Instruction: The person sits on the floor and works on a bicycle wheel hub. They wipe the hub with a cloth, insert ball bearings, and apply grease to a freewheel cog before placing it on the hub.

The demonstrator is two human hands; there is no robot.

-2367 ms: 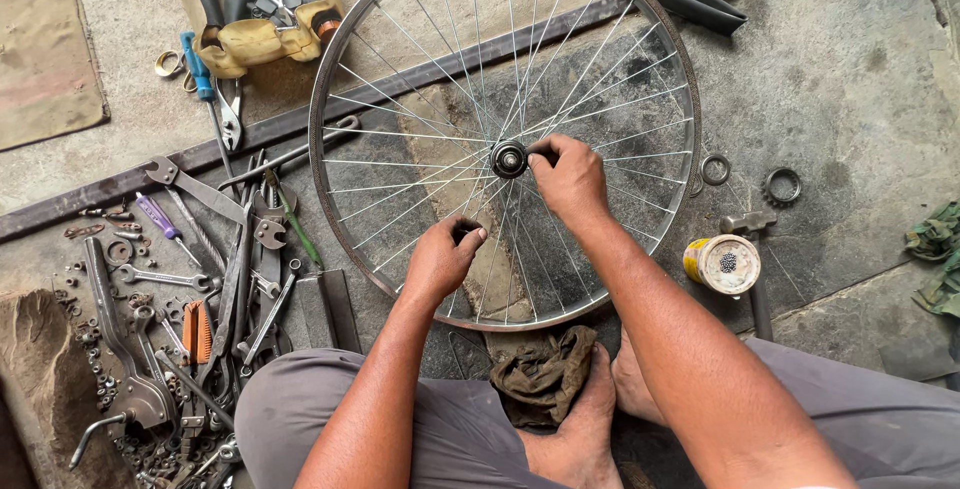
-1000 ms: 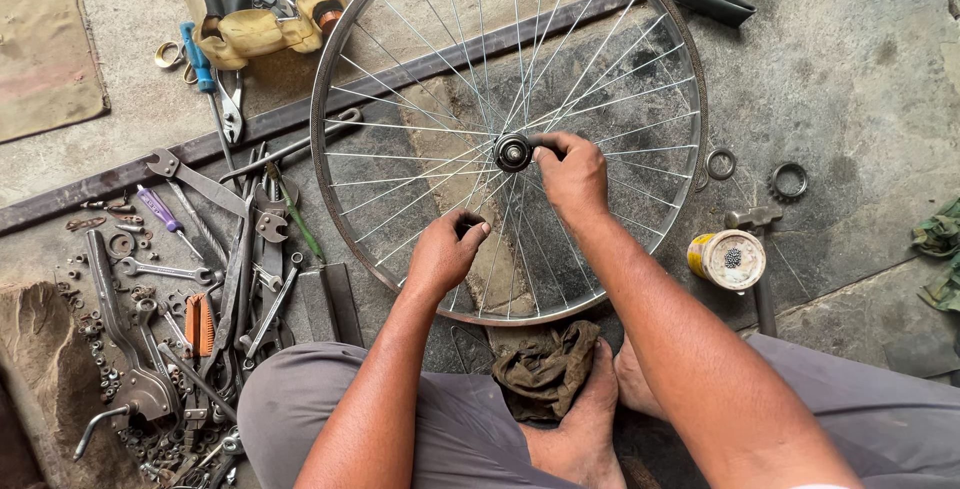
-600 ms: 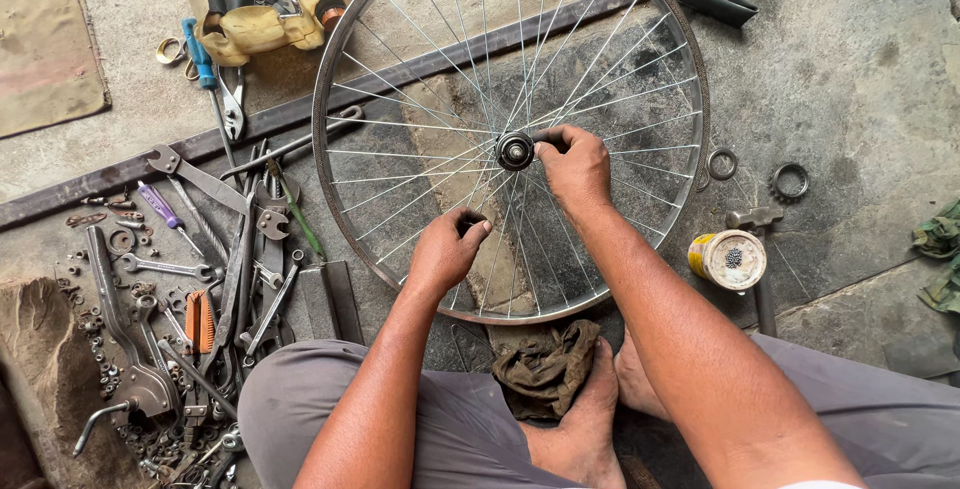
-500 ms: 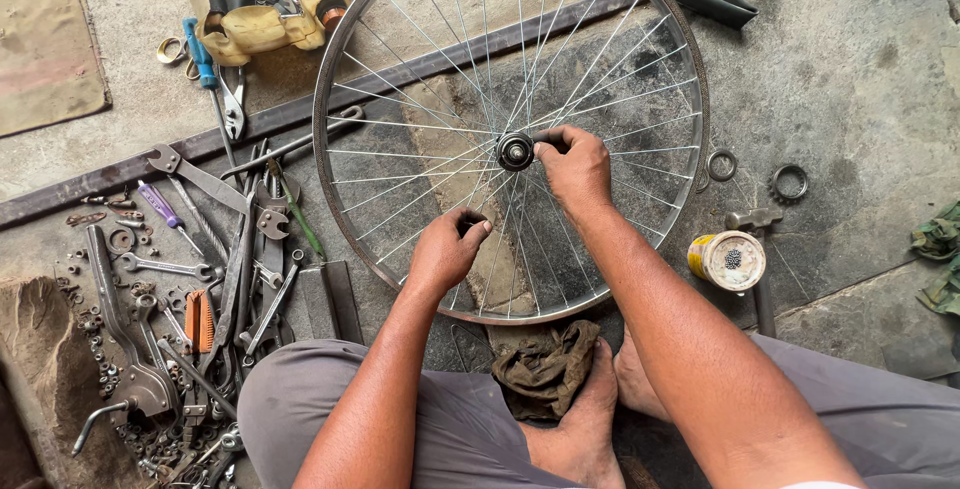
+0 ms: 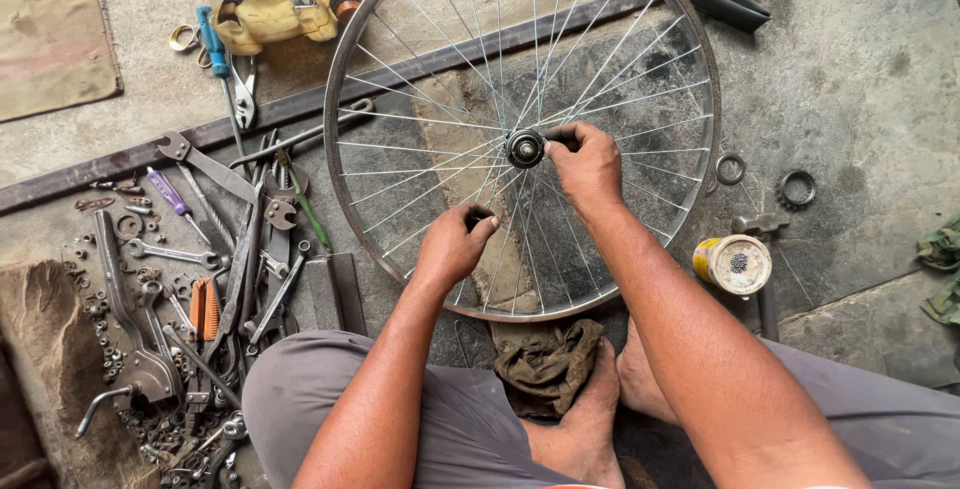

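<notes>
Holding small metal bits, yellow tin beside right hand's wheel.

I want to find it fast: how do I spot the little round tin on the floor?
Start at the big spoked bicycle wheel lying flat on the floor, then look just outside its rim, beside the person's right forearm. There stands a small yellow tin with its top open, and unlike the flat metal rings nearby, it holds tiny dark balls.

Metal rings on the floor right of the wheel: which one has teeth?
The outer ring, farther from the wheel rim, is toothed like a sprocket. The smaller ring beside the rim is smooth and plain.
</notes>
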